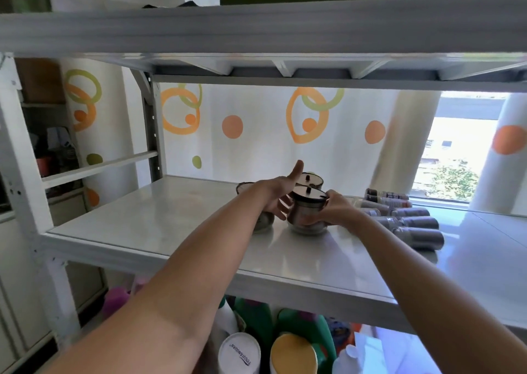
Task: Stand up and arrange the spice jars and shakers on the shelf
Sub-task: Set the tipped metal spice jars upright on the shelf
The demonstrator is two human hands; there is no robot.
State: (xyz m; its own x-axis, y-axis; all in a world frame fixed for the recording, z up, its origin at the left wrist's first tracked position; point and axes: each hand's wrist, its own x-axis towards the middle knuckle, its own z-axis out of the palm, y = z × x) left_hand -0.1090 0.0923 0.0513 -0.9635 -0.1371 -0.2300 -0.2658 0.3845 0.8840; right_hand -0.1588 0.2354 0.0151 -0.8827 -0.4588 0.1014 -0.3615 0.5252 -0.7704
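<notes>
A white shelf [159, 225] in a rack beside a window carries the spice things; plastic bottles [239, 351] stand on the level below its front edge. Toward the middle of the shelf, the right hand [335, 209] is curled round the right side of a metal jar [309, 212] with a wooden lid, upright on the shelf. The left hand [278, 195] is spread, fingers straight, thumb up, at the jar's left side; I cannot tell whether it touches. A second lidded jar [312, 179] stands just behind. Toward the right end, the shakers [410, 221] lie on their sides, near the right forearm. The likely risks are that the forearm nudges these round shakers and they roll, or that the held jar knocks the one behind. A patterned curtain [256, 134] hangs beyond.
</notes>
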